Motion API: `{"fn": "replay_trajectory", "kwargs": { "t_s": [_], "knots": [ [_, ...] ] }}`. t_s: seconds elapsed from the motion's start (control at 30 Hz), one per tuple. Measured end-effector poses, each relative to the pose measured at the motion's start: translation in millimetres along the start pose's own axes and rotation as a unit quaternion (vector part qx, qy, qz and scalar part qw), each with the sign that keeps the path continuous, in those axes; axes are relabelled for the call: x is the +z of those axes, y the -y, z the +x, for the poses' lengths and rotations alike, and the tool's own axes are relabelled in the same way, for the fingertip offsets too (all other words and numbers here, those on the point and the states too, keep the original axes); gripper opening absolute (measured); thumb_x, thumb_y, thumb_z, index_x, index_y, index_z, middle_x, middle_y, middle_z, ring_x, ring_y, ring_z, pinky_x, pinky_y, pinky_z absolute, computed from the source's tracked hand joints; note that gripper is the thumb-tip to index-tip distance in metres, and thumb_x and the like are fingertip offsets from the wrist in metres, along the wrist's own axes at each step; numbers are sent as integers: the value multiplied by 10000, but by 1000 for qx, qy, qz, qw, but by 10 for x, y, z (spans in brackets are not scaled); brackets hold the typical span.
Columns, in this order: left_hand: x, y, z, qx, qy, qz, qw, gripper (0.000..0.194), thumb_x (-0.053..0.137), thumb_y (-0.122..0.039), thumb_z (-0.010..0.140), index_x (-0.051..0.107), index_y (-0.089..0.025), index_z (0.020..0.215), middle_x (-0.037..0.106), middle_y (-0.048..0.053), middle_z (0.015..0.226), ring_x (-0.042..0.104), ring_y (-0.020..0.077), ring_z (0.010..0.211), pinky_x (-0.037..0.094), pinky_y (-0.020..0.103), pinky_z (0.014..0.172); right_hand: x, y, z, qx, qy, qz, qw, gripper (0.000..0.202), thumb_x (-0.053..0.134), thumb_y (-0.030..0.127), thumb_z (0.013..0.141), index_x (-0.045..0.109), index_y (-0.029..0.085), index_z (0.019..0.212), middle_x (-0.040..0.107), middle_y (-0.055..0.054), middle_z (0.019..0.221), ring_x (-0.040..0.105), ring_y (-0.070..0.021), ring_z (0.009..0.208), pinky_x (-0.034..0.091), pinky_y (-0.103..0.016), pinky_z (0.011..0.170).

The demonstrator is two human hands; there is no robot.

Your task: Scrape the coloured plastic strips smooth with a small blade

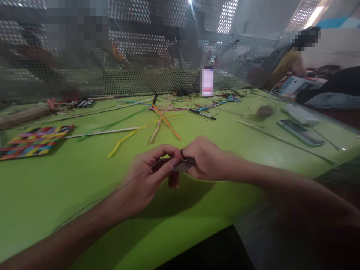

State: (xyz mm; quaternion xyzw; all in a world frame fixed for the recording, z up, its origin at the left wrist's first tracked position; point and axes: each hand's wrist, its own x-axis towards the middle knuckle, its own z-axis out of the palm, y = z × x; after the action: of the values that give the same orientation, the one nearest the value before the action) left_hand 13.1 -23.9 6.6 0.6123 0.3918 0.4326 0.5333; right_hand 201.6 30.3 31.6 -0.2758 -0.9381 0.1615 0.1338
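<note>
– Grip, L + R?
– My L hand & R hand: both clamped on 1 grey pc., above desk.
– Risk?
– Thin cord along L forearm: arm shift might tug it, pc. slips.

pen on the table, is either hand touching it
No, the pen lies on the green table, apart from both the left hand and the right hand.

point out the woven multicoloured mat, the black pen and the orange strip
woven multicoloured mat (38, 141): head view, middle of its checkered face
black pen (202, 114): head view, middle of its barrel
orange strip (170, 126): head view, partway along its length
</note>
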Motion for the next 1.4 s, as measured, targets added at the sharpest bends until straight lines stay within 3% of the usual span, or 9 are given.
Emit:
{"fn": "replay_trajectory", "kwargs": {
  "t_s": [0.2,0.73,1.1,1.4],
  "knots": [
    [9,-28,-1,-4,-3,6,1000,139,617,-285,973,636,-181,883,666,-26,648,631,101,556,501,226,604,3,-1,-5,-4,5,2,1000,194,536,112,824,692,103,709,617,-24,591,438,-63,524,303,-200,572],
    [71,-96,13,-8,-22,-14,1000,119,632,-190,933,614,-172,817,643,-41,612,609,90,491,497,207,542,34,-7,17,-1,2,-32,999,216,525,137,827,568,125,615,473,19,525,306,-53,510,229,-221,558],
    [88,-130,21,-15,-27,-11,999,128,632,-162,922,604,-170,797,633,-45,556,601,92,480,503,204,538,45,-8,6,2,-4,-16,1000,210,528,117,813,551,126,605,477,21,534,315,-49,513,230,-215,555],
    [52,-38,19,-14,-22,-20,999,102,657,-241,940,643,-172,866,664,-38,625,628,93,524,524,213,571,20,-13,4,5,-4,-8,1000,186,525,137,802,583,129,626,487,17,532,347,-59,507,253,-217,561]
  ]
}}
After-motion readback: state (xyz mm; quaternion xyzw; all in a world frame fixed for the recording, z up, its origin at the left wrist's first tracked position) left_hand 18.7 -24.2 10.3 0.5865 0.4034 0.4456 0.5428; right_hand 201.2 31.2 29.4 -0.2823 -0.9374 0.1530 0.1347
